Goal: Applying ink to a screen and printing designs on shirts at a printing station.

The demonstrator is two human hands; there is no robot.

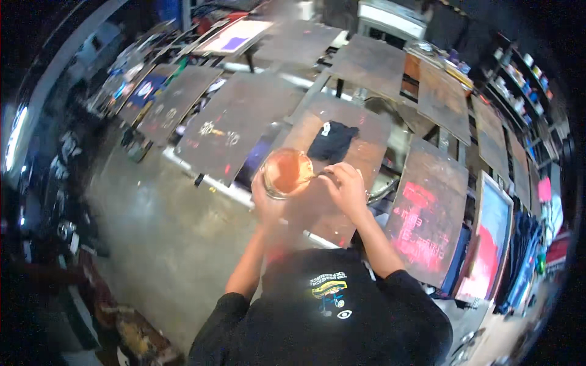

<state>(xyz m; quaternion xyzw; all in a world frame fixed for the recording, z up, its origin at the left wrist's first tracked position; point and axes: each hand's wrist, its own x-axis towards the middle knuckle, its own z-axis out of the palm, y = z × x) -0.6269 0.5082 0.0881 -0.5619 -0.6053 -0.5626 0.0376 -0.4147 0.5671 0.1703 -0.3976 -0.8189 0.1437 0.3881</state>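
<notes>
My left hand (265, 196) is wrapped round the side of a round, clear-walled tub (274, 194) tilted so that its mouth faces me. Inside lies an orange substance (285, 169), perhaps ink, smeared up the wall. In my right hand (349, 190) the fingers close on the handle of a thin dark stirring tool (320, 175), whose far end reaches into the tub; its tip is hard to make out. Just beyond the hands, a small folded black garment (331, 141) with a white mark lies on a brown flat board (366, 125).
More flat boards surround it, including a dark one (235, 116) on the left and a pink-stained one (427, 207) on the right. A framed screen (488, 238) with pink on it leans at the right. Bottles fill a shelf (522, 85) at the far right. Concrete floor (146, 213) lies left.
</notes>
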